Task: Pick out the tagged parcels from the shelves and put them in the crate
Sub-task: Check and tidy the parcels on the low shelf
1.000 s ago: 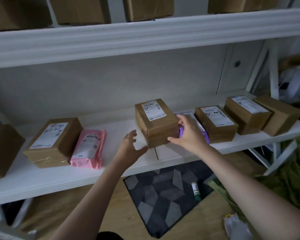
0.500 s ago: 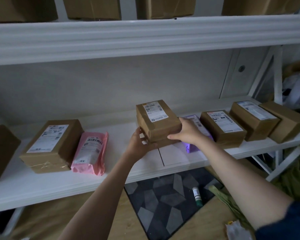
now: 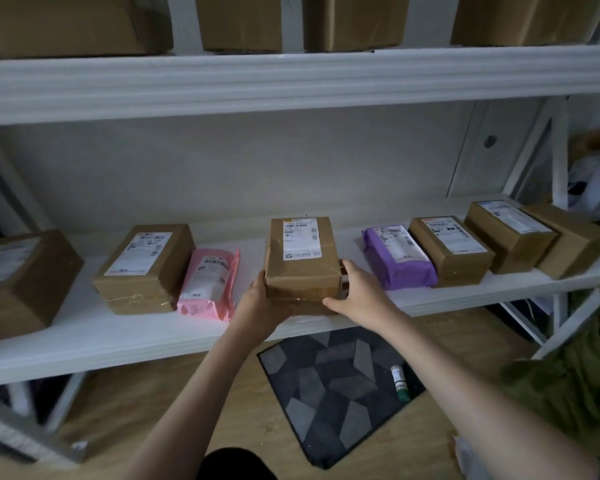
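Note:
A brown cardboard parcel (image 3: 300, 258) with a white label on top sits at the middle of the white shelf (image 3: 118, 334), near its front edge. My left hand (image 3: 257, 303) grips its left front corner. My right hand (image 3: 359, 294) grips its right front corner, thumb along the front face. To its right lies a purple bagged parcel (image 3: 397, 258), to its left a pink bagged parcel (image 3: 210, 280). No crate is in view.
More labelled brown boxes stand along the shelf: one (image 3: 146, 268) beside the pink bag, one (image 3: 18, 282) at far left, three at right (image 3: 451, 254). Boxes fill the upper shelf (image 3: 291, 81). Below lie a dark patterned mat (image 3: 336, 389) and a small bottle (image 3: 400, 382).
Both hands closed onto the brown parcel and turned it square to the shelf edge, sliding it forward and left, which uncovered the purple parcel behind my right hand.

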{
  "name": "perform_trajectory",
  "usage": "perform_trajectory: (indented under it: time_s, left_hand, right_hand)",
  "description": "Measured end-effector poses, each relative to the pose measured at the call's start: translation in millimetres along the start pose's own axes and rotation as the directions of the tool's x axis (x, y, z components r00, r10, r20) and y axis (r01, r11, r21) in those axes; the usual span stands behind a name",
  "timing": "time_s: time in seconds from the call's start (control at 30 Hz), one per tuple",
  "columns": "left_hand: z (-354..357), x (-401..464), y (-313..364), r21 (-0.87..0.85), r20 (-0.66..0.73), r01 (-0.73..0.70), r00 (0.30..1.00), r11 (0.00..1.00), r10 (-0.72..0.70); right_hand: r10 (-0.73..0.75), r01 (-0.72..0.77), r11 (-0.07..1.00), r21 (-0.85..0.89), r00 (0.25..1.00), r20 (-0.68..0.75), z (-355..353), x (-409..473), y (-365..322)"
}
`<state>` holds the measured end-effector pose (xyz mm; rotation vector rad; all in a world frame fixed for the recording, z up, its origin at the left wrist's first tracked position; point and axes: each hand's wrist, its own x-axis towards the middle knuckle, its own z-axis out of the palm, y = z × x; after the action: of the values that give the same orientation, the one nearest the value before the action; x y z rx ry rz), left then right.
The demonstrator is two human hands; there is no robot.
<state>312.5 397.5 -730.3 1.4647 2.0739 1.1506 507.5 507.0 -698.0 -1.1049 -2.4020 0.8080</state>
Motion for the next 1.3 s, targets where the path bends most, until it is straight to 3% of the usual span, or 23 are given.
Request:
perform_trajectory:
  time_s: [0.23, 0.43, 0.8, 0.9, 1.07, 1.3]
  left_hand:
    - [0.9, -44.0, 11.3, -0.021, -0.153, -0.177, 0.973, 0.984, 0.172]
    - [16.8, -68.1, -3.5, 0.073, -0.221, -0.182, 0.956, 0.981, 0.194]
    - [8.5, -91.9, 5.6, 0.103, -0.341, -0.281, 0.891, 0.954, 0.299]
    - [8.1, -88.7, 7.0, 0.065, -0.322, -0.249, 0.911, 0.966, 0.257]
    - [9.1, -66.2, 7.2, -0.069, -0.254, -0.065, 0.966, 0.995, 0.045]
    - [3.5, -21.9, -2.6, -0.109, -0.263, 0.048, 0.962, 0.993, -0.076]
  right_hand:
    - [-0.091, 0.086, 0.995, -0.045, 0.987, -0.13, 28.3, -34.9, 2.5]
    - [-0.166, 0.16, 0.986, -0.045, 0.948, -0.273, 35.0, -60.8, 6.0]
    - [-0.269, 0.28, 0.96, 0.0, 0.924, -0.272, 33.0, -70.1, -1.4]
    - [-0.251, 0.263, 0.965, 0.02, 0.937, -0.243, 31.8, -65.8, -1.5]
    - [-0.125, 0.136, 0.985, 0.105, 0.987, -0.105, 23.9, -38.0, -0.5]
    - [-0.084, 0.079, 0.993, 0.09, 0.995, 0.046, 16.7, 23.8, -7.3]
